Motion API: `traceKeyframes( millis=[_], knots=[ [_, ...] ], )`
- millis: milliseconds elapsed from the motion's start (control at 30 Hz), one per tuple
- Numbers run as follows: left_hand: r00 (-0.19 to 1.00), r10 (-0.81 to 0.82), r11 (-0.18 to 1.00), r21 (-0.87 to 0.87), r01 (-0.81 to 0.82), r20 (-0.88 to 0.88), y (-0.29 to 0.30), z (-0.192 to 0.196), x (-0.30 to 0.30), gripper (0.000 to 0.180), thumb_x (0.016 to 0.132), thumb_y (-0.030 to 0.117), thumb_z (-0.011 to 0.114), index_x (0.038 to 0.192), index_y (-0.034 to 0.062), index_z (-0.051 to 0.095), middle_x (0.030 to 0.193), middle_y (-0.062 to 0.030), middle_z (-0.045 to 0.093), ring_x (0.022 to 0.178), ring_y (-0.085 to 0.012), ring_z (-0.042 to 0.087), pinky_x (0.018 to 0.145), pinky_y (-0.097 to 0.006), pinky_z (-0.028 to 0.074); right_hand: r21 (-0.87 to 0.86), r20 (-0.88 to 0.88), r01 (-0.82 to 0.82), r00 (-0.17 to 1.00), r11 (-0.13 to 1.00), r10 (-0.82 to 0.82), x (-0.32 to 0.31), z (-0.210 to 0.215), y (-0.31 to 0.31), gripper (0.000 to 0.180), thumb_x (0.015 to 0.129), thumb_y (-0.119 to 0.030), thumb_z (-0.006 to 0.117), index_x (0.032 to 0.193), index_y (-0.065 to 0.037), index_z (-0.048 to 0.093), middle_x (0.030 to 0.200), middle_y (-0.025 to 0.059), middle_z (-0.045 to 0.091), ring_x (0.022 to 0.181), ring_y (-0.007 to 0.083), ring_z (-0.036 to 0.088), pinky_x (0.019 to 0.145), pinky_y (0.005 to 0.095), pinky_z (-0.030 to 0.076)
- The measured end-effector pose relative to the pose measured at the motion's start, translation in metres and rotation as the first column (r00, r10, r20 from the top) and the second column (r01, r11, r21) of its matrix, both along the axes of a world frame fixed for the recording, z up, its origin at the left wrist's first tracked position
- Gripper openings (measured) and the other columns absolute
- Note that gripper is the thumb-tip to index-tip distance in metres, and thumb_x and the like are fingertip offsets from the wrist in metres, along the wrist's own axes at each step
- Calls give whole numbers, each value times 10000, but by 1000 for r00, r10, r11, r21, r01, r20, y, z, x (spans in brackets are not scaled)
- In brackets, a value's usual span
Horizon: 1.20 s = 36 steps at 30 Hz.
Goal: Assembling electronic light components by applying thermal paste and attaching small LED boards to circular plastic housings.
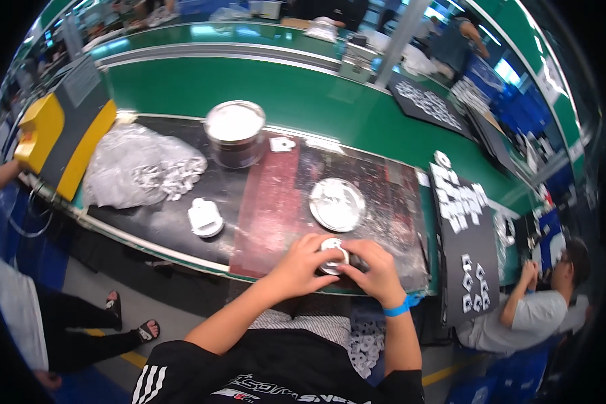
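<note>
Close to the front edge of the bench, both my hands hold one small white round plastic part (332,256). My left hand (301,264) grips its left side with bent fingers. The fingers of my right hand (376,268) close on its right side, covering much of it; a blue band circles that wrist. Just beyond my hands lies a round white dish (337,205), its contents washed out by glare. Farther left, a white plastic piece (204,217) rests on the dark bench mat.
A clear bag of white parts (138,168) lies at the left, beside a yellow-and-grey machine (67,131). A round tub (236,135) stands at the back. Black boards with white pieces (481,266) lie at right. A seated co-worker (535,313) is beyond them; another person stands lower left.
</note>
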<state>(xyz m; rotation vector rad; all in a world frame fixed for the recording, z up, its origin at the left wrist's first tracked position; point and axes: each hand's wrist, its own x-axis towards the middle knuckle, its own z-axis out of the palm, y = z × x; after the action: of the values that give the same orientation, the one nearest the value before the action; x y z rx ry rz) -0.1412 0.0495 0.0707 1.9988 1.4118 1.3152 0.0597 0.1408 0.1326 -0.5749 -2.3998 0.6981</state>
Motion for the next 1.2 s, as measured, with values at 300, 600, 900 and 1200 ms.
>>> traceKeyframes(
  millis=[300,600,900,1200],
  knots=[
    [998,68,996,55,-67,-10,-5,-12,0,433,800,240,843,1200,172,691,1429,-128,549,1284,-363,530,1055,-504,433,226,369,-177,926,958,84,-45,76,7,407,763,-246,861,1113,-82,733,1042,109,734,1037,337,659,902,462,513],
    [993,-81,996,50,77,86,2,-20,0,648,738,149,837,1355,173,641,1439,-204,549,1377,-456,479,1130,-559,404,155,210,-501,859,851,468,-277,49,3,193,908,-186,691,1023,-32,702,931,185,705,913,404,697,805,517,570],
    [963,-112,989,-67,132,246,2,-10,5,493,877,221,793,1290,6,629,1320,-236,651,1294,-365,587,1087,-471,440,183,385,-323,893,929,234,-386,-26,8,232,826,-197,731,944,1,720,918,251,735,892,429,730,814,522,591],
    [994,-96,981,-161,103,48,4,-9,-3,556,931,258,762,1389,13,564,1423,-202,597,1355,-368,542,1122,-476,415,271,216,-386,917,882,334,-383,-25,-3,133,768,-16,696,900,-30,689,856,224,716,878,435,722,751,533,582]
  ],
)
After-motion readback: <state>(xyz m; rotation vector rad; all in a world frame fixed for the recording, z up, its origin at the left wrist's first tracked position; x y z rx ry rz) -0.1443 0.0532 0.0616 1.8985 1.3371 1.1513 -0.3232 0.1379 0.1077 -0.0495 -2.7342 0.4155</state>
